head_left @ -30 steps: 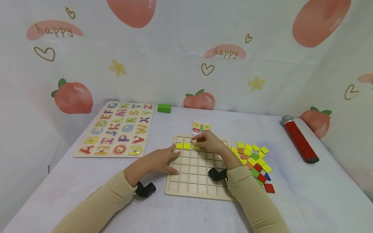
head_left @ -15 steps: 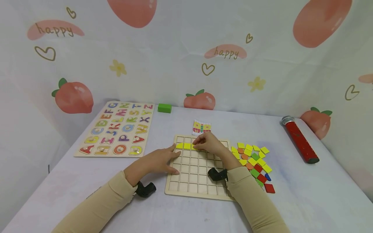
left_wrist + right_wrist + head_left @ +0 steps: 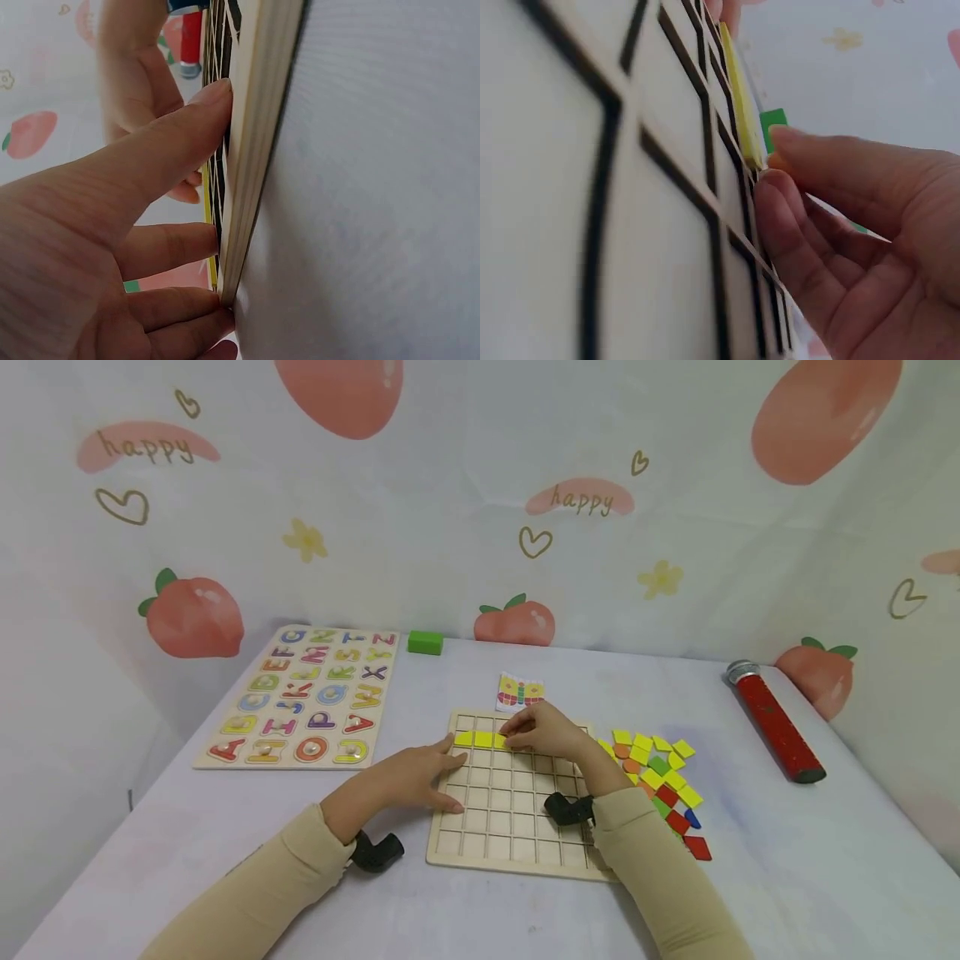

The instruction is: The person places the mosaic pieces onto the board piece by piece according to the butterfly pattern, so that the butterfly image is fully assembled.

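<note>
A wooden grid board [image 3: 498, 843] lies on the table. Yellow tiles [image 3: 474, 739] form a short row in its second row of cells from the back, at the left. My left hand [image 3: 405, 781] rests on the board's left edge, its fingers and thumb [image 3: 187, 124] spread and fairly straight. My right hand [image 3: 546, 732] is over the back part of the board. In the right wrist view its thumb and curled fingers [image 3: 784, 217] pinch at the end of the yellow tile row [image 3: 741, 105]; the fingertips partly hide the last tile.
Loose yellow, red, green, orange and blue tiles [image 3: 671, 781] lie right of the board, partly behind the right forearm. A butterfly pattern card [image 3: 519, 689] lies behind the board. An alphabet puzzle board [image 3: 300, 697], green block [image 3: 425, 642] and red microphone [image 3: 776, 727] stand farther out.
The right hand's tile has moved left against the other yellow tiles and now lies in line with them. The left hand has stayed on the board's edge. The head view has shifted slightly.
</note>
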The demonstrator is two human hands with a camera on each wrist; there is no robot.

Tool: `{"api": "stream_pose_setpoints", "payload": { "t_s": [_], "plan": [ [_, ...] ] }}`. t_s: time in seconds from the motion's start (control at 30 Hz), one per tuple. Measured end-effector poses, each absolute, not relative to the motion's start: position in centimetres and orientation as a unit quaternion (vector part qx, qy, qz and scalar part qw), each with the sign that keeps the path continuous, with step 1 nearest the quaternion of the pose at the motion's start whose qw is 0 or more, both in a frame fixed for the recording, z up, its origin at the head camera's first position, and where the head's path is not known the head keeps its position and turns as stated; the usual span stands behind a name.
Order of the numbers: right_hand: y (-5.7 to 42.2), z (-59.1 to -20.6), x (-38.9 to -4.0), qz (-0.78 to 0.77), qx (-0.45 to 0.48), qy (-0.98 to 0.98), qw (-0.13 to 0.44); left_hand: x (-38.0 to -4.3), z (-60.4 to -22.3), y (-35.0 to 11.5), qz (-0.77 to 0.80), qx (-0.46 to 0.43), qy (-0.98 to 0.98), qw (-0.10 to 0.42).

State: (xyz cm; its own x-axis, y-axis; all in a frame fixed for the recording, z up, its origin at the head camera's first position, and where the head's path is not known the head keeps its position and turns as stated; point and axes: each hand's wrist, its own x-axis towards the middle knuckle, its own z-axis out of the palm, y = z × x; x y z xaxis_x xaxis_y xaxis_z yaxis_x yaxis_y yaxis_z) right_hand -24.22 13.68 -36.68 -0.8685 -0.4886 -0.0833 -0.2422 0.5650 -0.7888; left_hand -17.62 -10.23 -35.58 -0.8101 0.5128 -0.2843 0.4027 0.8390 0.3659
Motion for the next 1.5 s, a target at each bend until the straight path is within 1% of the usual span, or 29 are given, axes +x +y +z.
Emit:
{"api": "stream_pose_setpoints", "payload": {
  "t_s": [0.17,0.4,0.6,0.8,1.03,1.5],
  "plan": [
    [15.9,-35.8,-24.0,-0.436,-0.194,0.865,0.157,-17.6,-35.8,-10.2,0.145,0.242,0.942,0.183],
    [20.4,-34.8,-23.2,-0.427,-0.131,0.885,0.128,-17.5,-35.8,-10.3,0.153,0.244,0.941,0.178],
    [23.7,-34.9,-22.3,-0.406,-0.071,0.905,0.107,-17.5,-35.7,-10.2,0.149,0.248,0.94,0.179],
    [26.0,-35.0,-21.5,-0.393,-0.035,0.913,0.108,-17.6,-35.8,-10.1,0.15,0.246,0.941,0.179],
    [27.3,-35.9,-21.1,-0.392,0.005,0.91,0.137,-17.5,-35.9,-10.2,0.151,0.246,0.941,0.175],
    [27.5,-36.7,-21.2,-0.39,-0.003,0.912,0.128,-17.6,-36.0,-10.2,0.144,0.245,0.943,0.173]
  ]
}}
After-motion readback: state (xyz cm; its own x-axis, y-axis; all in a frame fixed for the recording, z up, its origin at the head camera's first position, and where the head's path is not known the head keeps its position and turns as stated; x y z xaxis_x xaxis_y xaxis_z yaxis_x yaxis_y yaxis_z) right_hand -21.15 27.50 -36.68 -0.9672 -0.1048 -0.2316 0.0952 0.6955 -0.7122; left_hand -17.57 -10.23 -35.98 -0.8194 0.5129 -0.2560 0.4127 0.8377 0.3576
